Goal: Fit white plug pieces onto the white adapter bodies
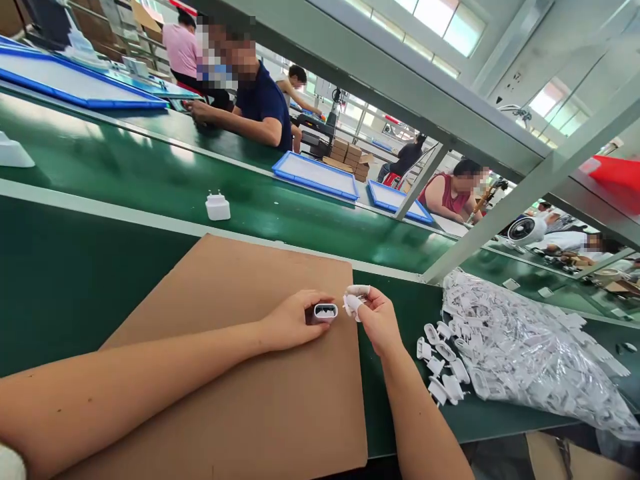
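Note:
My left hand is closed around a small white charger housing, its open end facing me, held just above a brown cardboard sheet. Close to its right, my right hand pinches a small white piece between fingertips that wear white finger cots. The two hands are almost touching over the right edge of the cardboard.
A clear plastic bag of white parts lies at the right, with several loose white housings beside it. A finished white plug adapter stands on the green conveyor belt. Blue trays and other seated workers are across the belt.

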### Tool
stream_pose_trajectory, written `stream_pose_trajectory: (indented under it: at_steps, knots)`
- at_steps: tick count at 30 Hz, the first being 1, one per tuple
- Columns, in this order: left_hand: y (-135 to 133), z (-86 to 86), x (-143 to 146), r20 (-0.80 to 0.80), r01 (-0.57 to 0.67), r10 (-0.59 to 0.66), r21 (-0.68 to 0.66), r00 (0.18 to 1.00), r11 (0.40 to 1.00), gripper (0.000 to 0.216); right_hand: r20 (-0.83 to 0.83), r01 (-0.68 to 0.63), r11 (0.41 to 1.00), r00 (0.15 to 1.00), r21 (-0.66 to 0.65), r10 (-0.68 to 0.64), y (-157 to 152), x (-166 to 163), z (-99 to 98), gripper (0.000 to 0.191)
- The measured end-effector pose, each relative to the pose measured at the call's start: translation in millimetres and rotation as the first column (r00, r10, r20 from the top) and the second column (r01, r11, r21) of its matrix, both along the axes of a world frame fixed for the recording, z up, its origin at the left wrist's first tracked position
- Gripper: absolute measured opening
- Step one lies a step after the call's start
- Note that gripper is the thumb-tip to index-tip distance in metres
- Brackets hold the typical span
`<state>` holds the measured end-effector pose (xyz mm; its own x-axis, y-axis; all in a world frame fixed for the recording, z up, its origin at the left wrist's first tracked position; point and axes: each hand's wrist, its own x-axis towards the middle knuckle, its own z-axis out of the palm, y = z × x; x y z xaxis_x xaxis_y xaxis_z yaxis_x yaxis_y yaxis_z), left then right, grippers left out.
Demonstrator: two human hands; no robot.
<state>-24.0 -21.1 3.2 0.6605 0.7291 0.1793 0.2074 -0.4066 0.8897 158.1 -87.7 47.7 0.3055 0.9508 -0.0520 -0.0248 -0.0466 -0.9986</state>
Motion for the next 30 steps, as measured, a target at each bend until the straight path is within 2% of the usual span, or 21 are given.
stream_pose_trajectory:
  at_steps: [2,5,8,11,15,17,20,21,23,26,28,30]
  knots:
    - [0,0.7,-2,-0.002,0.032,-0.032,0.011,0.999,0.999,0.053,0.037,-0.019,1.0,0.999,-0.022,0.02,-2,-1,4.2,0.037]
    - [1,2.7,-4,-0.052,0.07,-0.068,0.038,0.996,0.997,0.047,0.059,-0.061,0.997,0.996,-0.046,0.064,-6,-1,9.4,0.044]
    - [1,3.6,-4,-0.07,0.067,-0.063,0.048,0.996,0.997,0.044,0.089,-0.093,0.995,0.991,-0.046,0.097,-7,-1,10.9,0.042]
    - [0,5.2,-3,-0.069,0.043,-0.043,0.002,0.997,0.999,0.045,0.118,-0.106,0.993,0.987,-0.046,0.111,-7,0,9.8,0.037]
    - [1,11.8,-8,-0.092,-0.025,0.022,-0.023,0.995,0.999,0.074,0.114,-0.078,0.997,0.99,-0.024,0.08,-6,2,7.0,0.033]
    - [6,15.2,-12,-0.08,0.057,-0.06,-0.04,0.995,0.998,0.079,0.108,-0.081,0.997,0.991,-0.014,0.082,-6,3,4.7,0.032]
    - [13,17.0,-16,-0.06,0.232,-0.242,-0.142,0.968,0.962,0.065,0.131,-0.087,0.996,0.987,-0.018,0.089,-4,3,-0.3,0.033]
    - [14,16.4,-15,-0.07,0.246,-0.26,-0.167,0.963,0.955,0.06,0.144,-0.086,0.996,0.986,-0.02,0.088,-4,3,-1.9,0.034]
    - [15,13.2,-11,-0.099,0.176,-0.198,-0.194,0.975,0.965,0.051,0.175,-0.073,0.997,0.982,-0.002,0.072,-4,2,-4.5,0.035]
    - [13,6.1,-4,-0.083,0.024,-0.044,-0.229,0.996,0.973,0.056,0.287,-0.04,0.998,0.958,0.039,0.027,-6,-1,-4.8,0.036]
    - [12,3.0,-3,-0.021,0.029,-0.036,-0.263,0.999,0.964,0.065,0.427,-0.041,0.996,0.904,0.082,0.002,-9,-3,-3.1,0.03]
    - [13,3.0,-5,0.003,0.109,-0.112,-0.238,0.994,0.965,0.066,0.57,-0.092,0.987,0.822,0.13,0.001,-13,-6,-1.4,0.023]
